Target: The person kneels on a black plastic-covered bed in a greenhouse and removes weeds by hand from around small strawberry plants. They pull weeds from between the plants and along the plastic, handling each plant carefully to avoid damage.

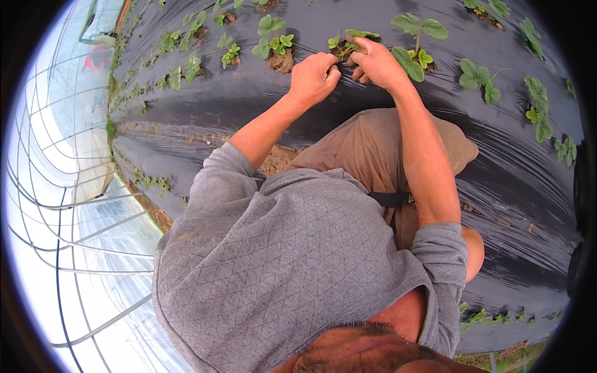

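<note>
My left hand (pixel 315 79) is curled, its fingertips at the near left side of a small strawberry plant (pixel 344 47) in a planting hole. What its fingertips touch is hidden. My right hand (pixel 376 63) reaches to the same plant from the right, fingers apart. Its soiled index finger lies against a broad leaf (pixel 364 33), and the other fingers bend down towards the hole. Black plastic mulch film (pixel 317 32) covers the bed around the plant. To the left stands another strawberry plant (pixel 275 39) above bare soil (pixel 281 61); to the right, a taller strawberry plant (pixel 416 44).
More strawberry plants (pixel 480 80) grow in rows through the film. My bent knee (pixel 454 142) is close to the bed's near side. Bare soil (pixel 278 159) shows in the furrow. A greenhouse frame with metal hoops (pixel 112 269) and clear sheeting curves along the left.
</note>
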The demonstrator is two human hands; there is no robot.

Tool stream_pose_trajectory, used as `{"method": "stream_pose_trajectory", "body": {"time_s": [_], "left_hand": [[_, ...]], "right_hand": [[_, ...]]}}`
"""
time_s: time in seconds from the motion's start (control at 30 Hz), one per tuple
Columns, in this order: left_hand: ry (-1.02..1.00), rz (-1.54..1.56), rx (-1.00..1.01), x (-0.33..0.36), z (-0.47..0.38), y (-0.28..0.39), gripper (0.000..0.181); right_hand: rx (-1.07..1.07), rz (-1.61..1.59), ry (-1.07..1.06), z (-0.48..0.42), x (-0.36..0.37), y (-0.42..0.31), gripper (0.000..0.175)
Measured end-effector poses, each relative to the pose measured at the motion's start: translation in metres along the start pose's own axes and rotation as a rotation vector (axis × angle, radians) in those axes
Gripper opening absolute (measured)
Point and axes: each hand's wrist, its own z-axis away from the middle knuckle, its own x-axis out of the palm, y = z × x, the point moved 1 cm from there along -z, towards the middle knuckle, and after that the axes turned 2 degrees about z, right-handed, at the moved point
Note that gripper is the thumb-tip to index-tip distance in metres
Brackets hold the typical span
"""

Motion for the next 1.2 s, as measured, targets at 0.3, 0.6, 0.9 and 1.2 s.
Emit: {"method": "stream_pose_trajectory", "body": {"time_s": [0.3,0.6,0.9,1.2], "left_hand": [[0.028,-0.133,0.235,-0.001,0.018,0.001,0.015],[0.045,0.180,-0.291,0.008,0.009,0.000,0.028],[-0.296,0.092,-0.313,-0.008,-0.010,-0.003,0.032],[-0.321,0.050,-0.198,-0.015,0.004,-0.005,0.027]], "right_hand": [[0.031,0.126,0.063,0.000,0.004,0.000,0.055],[-0.082,0.091,0.092,0.000,0.004,0.002,0.052],[-0.281,0.323,0.269,0.001,0.009,0.004,0.044],[-0.339,0.481,0.267,0.002,0.009,0.006,0.041]]}}
